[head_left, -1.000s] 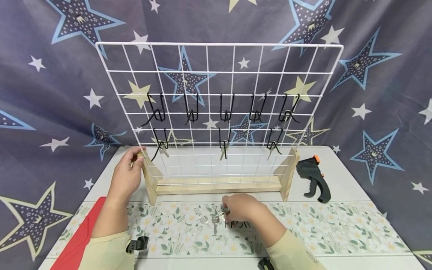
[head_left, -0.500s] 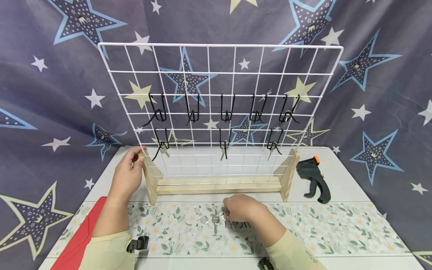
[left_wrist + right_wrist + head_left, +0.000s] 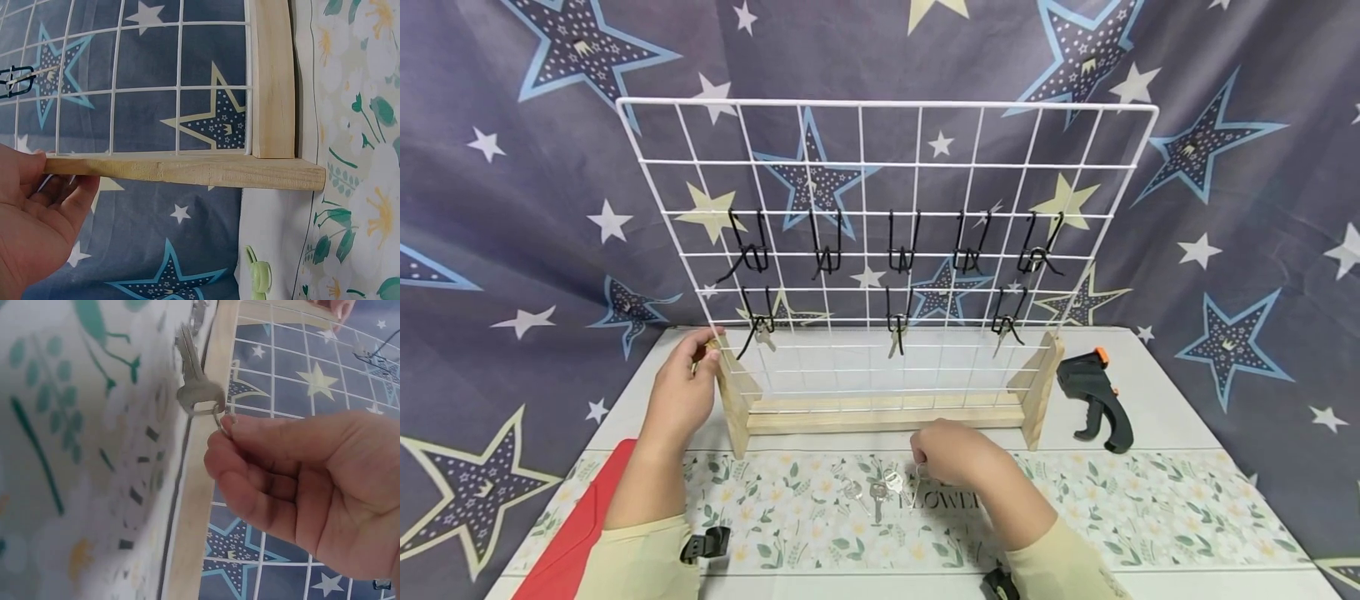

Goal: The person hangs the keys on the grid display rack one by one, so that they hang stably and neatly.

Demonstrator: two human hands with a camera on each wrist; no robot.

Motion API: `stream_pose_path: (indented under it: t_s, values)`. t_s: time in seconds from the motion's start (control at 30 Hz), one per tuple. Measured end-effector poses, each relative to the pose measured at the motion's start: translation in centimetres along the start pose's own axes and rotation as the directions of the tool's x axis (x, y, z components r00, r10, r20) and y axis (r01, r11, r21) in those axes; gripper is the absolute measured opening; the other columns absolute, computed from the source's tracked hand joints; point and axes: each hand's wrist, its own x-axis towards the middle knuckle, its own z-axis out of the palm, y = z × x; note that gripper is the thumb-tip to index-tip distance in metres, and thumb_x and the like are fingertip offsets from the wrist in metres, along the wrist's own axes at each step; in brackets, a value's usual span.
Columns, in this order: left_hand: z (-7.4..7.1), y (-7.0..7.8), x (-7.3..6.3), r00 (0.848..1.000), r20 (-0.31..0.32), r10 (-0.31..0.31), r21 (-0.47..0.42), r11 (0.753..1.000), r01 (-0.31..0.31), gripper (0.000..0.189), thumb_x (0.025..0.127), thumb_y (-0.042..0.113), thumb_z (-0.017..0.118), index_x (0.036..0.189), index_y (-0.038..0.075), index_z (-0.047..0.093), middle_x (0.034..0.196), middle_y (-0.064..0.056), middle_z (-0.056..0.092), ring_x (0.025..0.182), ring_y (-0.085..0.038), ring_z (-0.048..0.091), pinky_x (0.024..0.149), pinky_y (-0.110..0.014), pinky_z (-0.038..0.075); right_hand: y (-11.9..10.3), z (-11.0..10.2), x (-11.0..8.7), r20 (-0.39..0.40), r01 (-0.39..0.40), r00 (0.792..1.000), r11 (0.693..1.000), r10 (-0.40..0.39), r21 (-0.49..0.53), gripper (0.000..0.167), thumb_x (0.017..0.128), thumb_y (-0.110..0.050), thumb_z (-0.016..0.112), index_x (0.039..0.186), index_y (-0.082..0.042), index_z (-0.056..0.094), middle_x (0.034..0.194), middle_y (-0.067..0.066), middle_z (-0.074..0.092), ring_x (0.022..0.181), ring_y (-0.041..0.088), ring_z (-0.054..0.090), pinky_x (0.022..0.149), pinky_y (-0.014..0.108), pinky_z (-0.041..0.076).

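Soft even light, right wrist view hazy; floral covering [image 3: 94, 475] blurred

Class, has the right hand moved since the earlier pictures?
Yes: against the wooden base, the right hand has shifted rightward and up in the head view.

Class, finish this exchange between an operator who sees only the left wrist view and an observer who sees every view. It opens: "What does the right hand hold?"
Observer: The bare right hand pinches a thin metal ring bearing a silver metal key.
Operator: Any others lying loose?
Observer: Yes, loose silver keys lie on the white floral-patterned strip.
Operator: Anything beside the right pale-wood support?
Observer: Yes, a black pistol-shaped tool with orange parts lies there.
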Motion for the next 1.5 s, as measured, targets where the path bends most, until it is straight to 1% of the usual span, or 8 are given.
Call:
stream_pose_path:
  t_s: [0.17,0.33,0.6,0.9,1.07,1.2,1.4,1.5]
  values:
    - [0.0,0.0,0.0,1.000,-0.006,0.000,0.003,1.000,0.000,0.039,0.106,0.019,0.039,0.143,0.011,0.047,0.140,-0.020,0.050,0.131,-0.036,0.044,0.108,-0.059,0.034,0.1,-0.7,-0.3,-0.046,0.021,0.999,1.000,-0.021,0.006,0.026,0.089,-0.007,0.063,0.068,-0.017,0.052,0.063,-0.007,0.046,0.058,0.009,0.040,0.056,0.025,0.038]
    - [0.0,0.1,-0.1,1.000,-0.001,-0.015,0.003,1.000,0.015,0.039,0.106,0.020,0.038,0.144,0.012,0.046,0.142,-0.020,0.049,0.133,-0.037,0.043,0.109,-0.059,0.033,0.3,-1.3,-0.5,-0.095,0.066,0.994,0.997,-0.063,0.029,0.028,0.088,-0.004,0.056,0.067,-0.018,0.044,0.060,-0.008,0.037,0.054,0.008,0.035,0.053,0.023,0.033]
    - [0.0,0.1,-0.1,1.000,0.006,-0.018,-0.001,1.000,0.018,0.040,0.106,0.021,0.038,0.145,0.013,0.045,0.143,-0.020,0.048,0.134,-0.037,0.042,0.110,-0.060,0.032,0.5,-2.4,-0.8,-0.215,0.164,0.966,0.983,-0.143,0.083,0.013,0.095,-0.013,0.056,0.085,-0.018,0.064,0.071,-0.013,0.055,0.063,0.002,0.048,0.062,0.022,0.047]
    - [0.0,0.2,0.0,1.000,-0.003,-0.003,-0.006,1.000,0.003,0.039,0.106,0.020,0.040,0.143,0.012,0.047,0.142,-0.020,0.050,0.134,-0.036,0.043,0.110,-0.058,0.034,0.2,-4.2,-1.9,-0.368,0.257,0.914,0.944,-0.169,0.206,0.009,0.097,-0.016,0.058,0.091,-0.019,0.063,0.072,-0.013,0.054,0.062,0.001,0.048,0.058,0.021,0.048]
    - [0.0,0.2,0.0,1.000,-0.006,0.004,-0.007,1.000,-0.004,0.039,0.106,0.019,0.039,0.143,0.011,0.047,0.141,-0.020,0.050,0.133,-0.036,0.043,0.110,-0.058,0.034,0.1,-5.2,-2.8,-0.470,0.293,0.874,0.907,-0.124,0.304,0.005,0.098,-0.020,0.061,0.095,-0.018,0.065,0.074,-0.011,0.062,0.065,0.001,0.056,0.059,0.022,0.050]
    - [0.1,0.1,0.0,1.000,-0.009,0.012,0.002,1.000,-0.012,0.038,0.106,0.019,0.039,0.143,0.011,0.047,0.141,-0.020,0.050,0.133,-0.037,0.044,0.109,-0.059,0.034,0.0,-5.8,-3.5,-0.536,0.315,0.842,0.863,-0.063,0.394,0.005,0.098,-0.022,0.061,0.097,-0.018,0.064,0.078,-0.009,0.065,0.070,0.002,0.063,0.063,0.024,0.054]
    - [0.1,0.0,0.1,1.000,-0.009,0.013,0.003,1.000,-0.013,0.038,0.106,0.020,0.039,0.143,0.011,0.047,0.142,-0.020,0.050,0.134,-0.037,0.043,0.109,-0.059,0.034,-0.4,-6.8,-4.4,-0.581,0.359,0.813,0.759,0.031,0.543,0.005,0.097,-0.021,0.063,0.098,-0.016,0.064,0.080,-0.004,0.069,0.072,0.011,0.067,0.064,0.027,0.056]
    - [0.1,0.0,0.1,1.000,-0.007,0.009,0.002,1.000,-0.009,0.039,0.106,0.020,0.039,0.143,0.011,0.047,0.142,-0.019,0.050,0.134,-0.037,0.043,0.110,-0.059,0.034,-0.5,-7.2,-4.7,-0.632,0.437,0.774,0.692,0.035,0.574,0.003,0.096,-0.012,0.063,0.098,-0.010,0.064,0.081,0.003,0.069,0.072,0.014,0.067,0.062,0.027,0.056]
